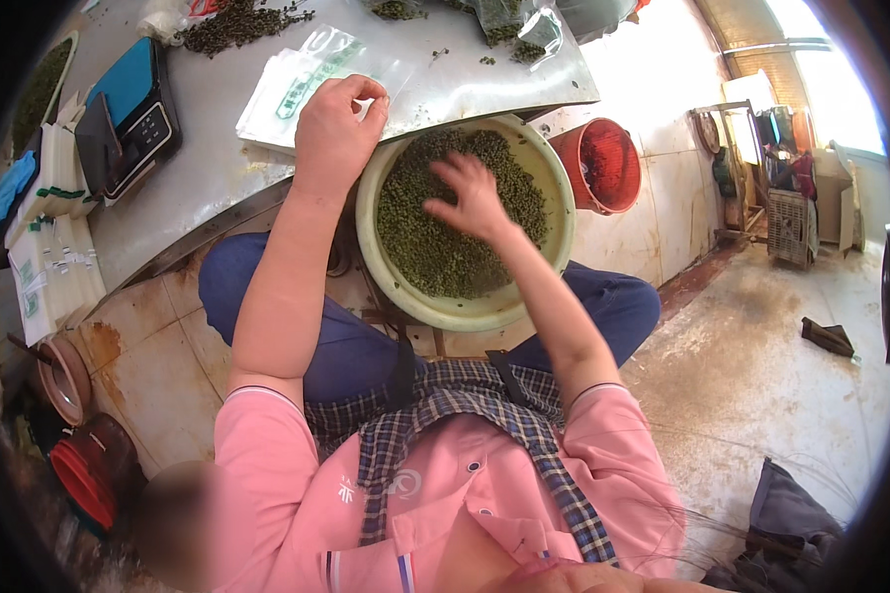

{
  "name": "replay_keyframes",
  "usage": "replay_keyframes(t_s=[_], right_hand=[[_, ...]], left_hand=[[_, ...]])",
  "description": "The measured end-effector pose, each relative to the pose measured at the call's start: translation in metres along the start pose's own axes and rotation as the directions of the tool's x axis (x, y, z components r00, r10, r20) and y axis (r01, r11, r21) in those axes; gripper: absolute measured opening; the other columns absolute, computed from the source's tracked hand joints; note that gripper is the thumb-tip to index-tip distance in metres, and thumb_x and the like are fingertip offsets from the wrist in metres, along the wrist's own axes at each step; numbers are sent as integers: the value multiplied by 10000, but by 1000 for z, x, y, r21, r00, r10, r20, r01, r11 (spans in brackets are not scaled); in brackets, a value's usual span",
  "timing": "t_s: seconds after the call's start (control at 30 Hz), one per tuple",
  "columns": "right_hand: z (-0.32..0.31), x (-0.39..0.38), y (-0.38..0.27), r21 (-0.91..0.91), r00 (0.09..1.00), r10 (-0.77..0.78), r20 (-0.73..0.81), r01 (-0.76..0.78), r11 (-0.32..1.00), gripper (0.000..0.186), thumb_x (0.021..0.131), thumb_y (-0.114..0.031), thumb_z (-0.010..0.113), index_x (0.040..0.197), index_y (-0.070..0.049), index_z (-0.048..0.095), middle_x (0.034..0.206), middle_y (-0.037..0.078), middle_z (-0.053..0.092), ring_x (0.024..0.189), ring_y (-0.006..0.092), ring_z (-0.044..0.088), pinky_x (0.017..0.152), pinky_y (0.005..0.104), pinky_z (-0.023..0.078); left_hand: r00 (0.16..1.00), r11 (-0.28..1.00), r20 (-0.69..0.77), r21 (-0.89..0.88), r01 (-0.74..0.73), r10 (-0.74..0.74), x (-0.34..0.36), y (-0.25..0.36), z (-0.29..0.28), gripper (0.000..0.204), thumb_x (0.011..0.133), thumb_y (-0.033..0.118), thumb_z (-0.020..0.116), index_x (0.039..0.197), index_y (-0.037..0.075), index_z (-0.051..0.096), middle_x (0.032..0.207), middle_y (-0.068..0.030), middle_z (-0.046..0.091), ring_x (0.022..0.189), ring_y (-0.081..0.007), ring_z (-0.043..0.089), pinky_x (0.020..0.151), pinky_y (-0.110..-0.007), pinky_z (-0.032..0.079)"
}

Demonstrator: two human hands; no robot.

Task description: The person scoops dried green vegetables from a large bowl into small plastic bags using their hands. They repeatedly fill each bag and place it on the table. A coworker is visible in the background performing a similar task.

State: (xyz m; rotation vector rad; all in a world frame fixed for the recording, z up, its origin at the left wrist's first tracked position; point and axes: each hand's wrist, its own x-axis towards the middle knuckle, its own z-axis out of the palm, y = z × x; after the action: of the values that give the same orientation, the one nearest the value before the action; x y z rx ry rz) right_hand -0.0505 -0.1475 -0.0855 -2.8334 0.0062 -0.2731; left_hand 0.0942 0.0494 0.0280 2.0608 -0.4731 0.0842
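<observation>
A pale round basin [368, 237] stands between my knees, heaped with small green peppercorns [435, 247]. My right hand [470, 195] is over the heap with its fingers spread, nothing visibly gripped. At the metal table's edge, my left hand [338, 128] is curled, thumb and fingertips pinched together. Whether something thin is between them cannot be seen. Behind and below that hand, a stack of clear plastic bags [277, 94] with green print lies on the table, partly covered by the hand.
The metal table [208, 138] bears a scale [143, 119], bundled bags [59, 267], loose peppercorns [232, 28] and filled bags [499, 15]. A red bucket [628, 163] stands right of the basin. Further off are a crate [789, 229], a dark object on the floor [829, 337] and dark cloth [791, 514].
</observation>
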Motion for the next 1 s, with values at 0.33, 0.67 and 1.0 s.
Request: replay_keyframes(t_s=[0.33,0.67,1.0], right_hand=[[-14,-100,2,-30,956,212,200,-211,977,1189,561,-406,896,1532,-148,258,1545,227,247,1432,470,197,1150,575,168],[33,-56,-14,163,997,-60,50,51,985,672,510,-108,816,1150,-190,629,1278,94,537,1233,339,471,1026,478,392],[-4,-62,16,985,701,692,174,-114,-131,444,786,16,650,1222,1,569,1119,120,649,1003,265,652,904,342,534]], left_hand=[[999,914,-19,-403,-42,38,-6,18,-12,264,879,43,670,1139,83,698,851,-1,646,746,-69,603,608,-221,496],[898,500,439,-781,376,11,-9,19,-20,251,905,64,653,1138,-24,683,756,-20,627,589,-75,584,526,-219,513],[893,973,450,213,-94,-13,-53,12,56,220,888,119,564,1024,36,717,829,-249,683,812,-407,677,752,-475,552]])
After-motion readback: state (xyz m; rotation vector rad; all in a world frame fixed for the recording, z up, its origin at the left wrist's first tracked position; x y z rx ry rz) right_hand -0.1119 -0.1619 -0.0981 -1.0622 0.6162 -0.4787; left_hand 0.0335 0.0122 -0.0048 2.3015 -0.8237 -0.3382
